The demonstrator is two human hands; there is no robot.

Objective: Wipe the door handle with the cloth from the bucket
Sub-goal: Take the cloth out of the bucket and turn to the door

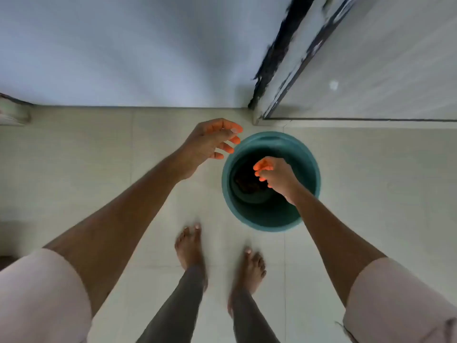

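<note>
A teal bucket (272,219) stands on the pale tiled floor just in front of my bare feet. Deep inside it lies a dark brownish cloth (244,185), dim and partly hidden by my right hand. My right hand (274,175) hangs over the bucket's mouth with its fingers loosely curled and nothing in them. My left hand (212,141) hovers just left of the bucket's far rim, fingers apart and empty. A grey door (385,58) stands at the upper right; its handle is not in view.
A white wall (123,50) runs across the back, close behind the bucket. The door frame's chipped dark edge (274,58) meets the floor beside the bucket. A blurred object (12,110) sits at the far left by the wall.
</note>
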